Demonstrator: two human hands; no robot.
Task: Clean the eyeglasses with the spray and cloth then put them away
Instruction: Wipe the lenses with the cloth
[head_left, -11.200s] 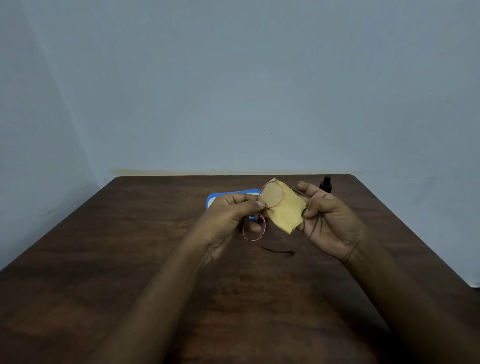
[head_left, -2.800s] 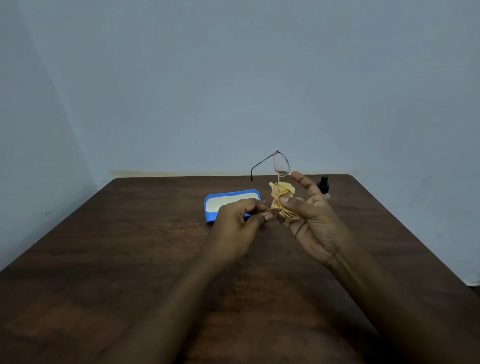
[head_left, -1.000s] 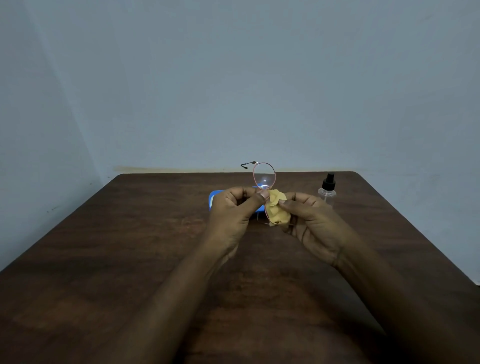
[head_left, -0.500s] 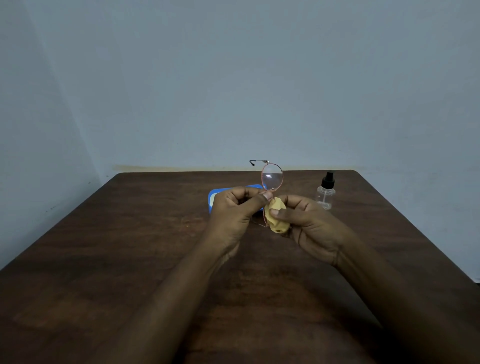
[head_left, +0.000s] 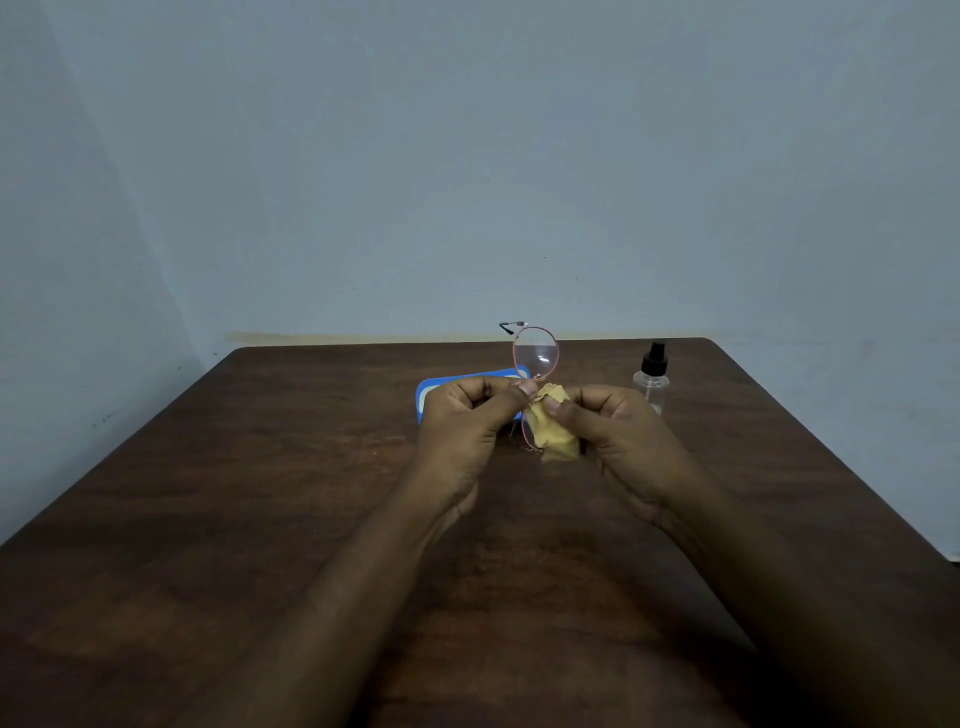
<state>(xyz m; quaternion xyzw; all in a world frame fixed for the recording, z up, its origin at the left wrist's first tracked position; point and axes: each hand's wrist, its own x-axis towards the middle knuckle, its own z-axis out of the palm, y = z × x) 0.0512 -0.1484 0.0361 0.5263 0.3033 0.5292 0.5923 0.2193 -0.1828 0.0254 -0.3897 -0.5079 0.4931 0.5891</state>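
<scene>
Head view: the left hand (head_left: 467, 415) pinches the eyeglasses (head_left: 536, 356) near the bridge, above the table (head_left: 260, 493), with one lens standing upright. The right hand (head_left: 618, 431) grips the yellow cloth (head_left: 556, 441) round the lower lens (itself hidden). The wiping step is in hand. Judged next: wipe the upper lens, then stow the glasses in the blue case (head_left: 431, 389) behind. The spray bottle (head_left: 651, 382) stands apart, to the right.

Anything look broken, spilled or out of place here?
Nothing stands out. The spray bottle stands upright, the table shows no spill, and the eyeglasses look intact between the left hand and the cloth in the right hand.
</scene>
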